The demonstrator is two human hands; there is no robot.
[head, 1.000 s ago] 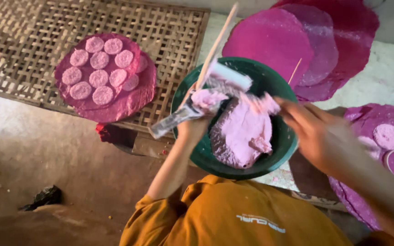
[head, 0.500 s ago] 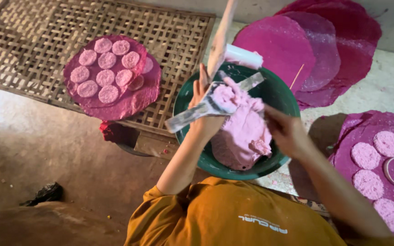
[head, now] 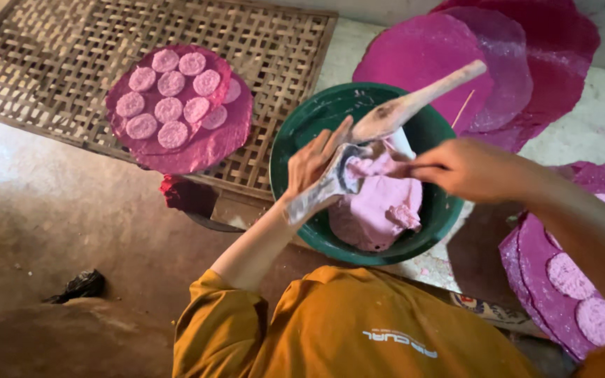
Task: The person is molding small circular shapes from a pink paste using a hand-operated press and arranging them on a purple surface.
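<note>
Head view. We look down on a green basin (head: 302,133) that holds a lump of pink dough (head: 379,210), lying toward the near right of its floor. The left hand (head: 313,164) is over the basin's left side, its grip clenched around a dough-smeared paddle (head: 400,108) whose wooden handle runs up and right past the far rim. The right hand (head: 467,168) reaches in from the right, fingertips pinched on a strip of dough at the paddle's blade; the contact is partly blurred, so we judge it a pinch rather than a full grasp.

Left of the basin, a magenta sheet (head: 204,143) bearing pale pink discs (head: 169,108) rests on a woven bamboo rack (head: 57,56). Beyond the basin, larger magenta rounds (head: 428,49) overlap on the floor. At the right edge, a second sheet (head: 526,259) carries more discs. An orange shirt (head: 344,329) fills the near foreground. A dark scrap (head: 78,285) lies on the floor at lower left.
</note>
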